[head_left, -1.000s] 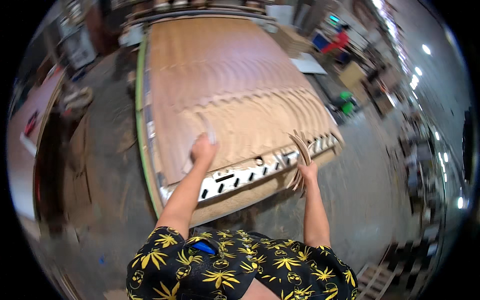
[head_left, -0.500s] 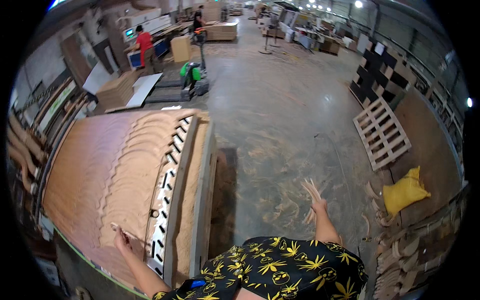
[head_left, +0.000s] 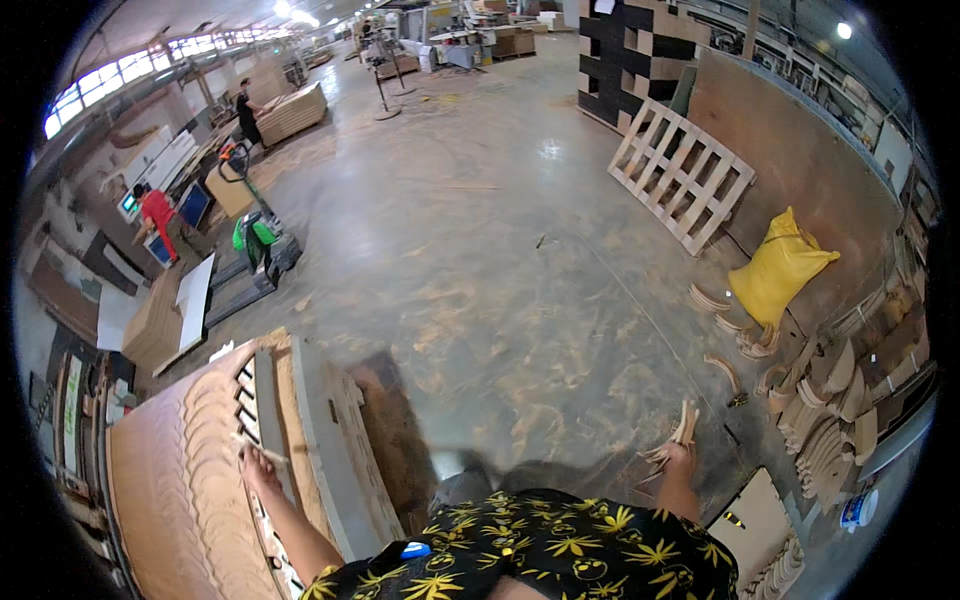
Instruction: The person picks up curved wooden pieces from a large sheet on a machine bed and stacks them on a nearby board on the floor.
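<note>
Workshop: a long hall with a grey, dust-streaked floor (head_left: pixel 480 300); the dusty wooden counter (head_left: pixel 150 470) fills the lower left.
Change of view: a second ago the counter stood straight ahead; now the person has turned rightward, and the floor takes up the middle.
Change for the strips: the bunch of curved wooden strips (head_left: pixel 686 424) was at the counter's front edge and is now out over the floor, well apart from it, so the two hands work over different places.
Right hand: the right hand (head_left: pixel 677 460) is wrapped round that bunch at its lower end, the upper tips fanned out.
Left hand: the left hand (head_left: pixel 260 472), over the counter, seems to pinch one thin pale strip (head_left: pixel 276 458); whether it touches the surface I cannot tell.
Strips in the bunch: several, overlapping too much to count.
Curved offcuts: many, heaped on the floor at right, the pile (head_left: pixel 825 445) too tangled to count.
Yellow sack: one (head_left: pixel 783 265).
Slatted pallet: one (head_left: pixel 683 175), leaning.
Green-and-black pallet jack: one (head_left: pixel 258 245).
Tub: one (head_left: pixel 858 510), white and blue.
</note>
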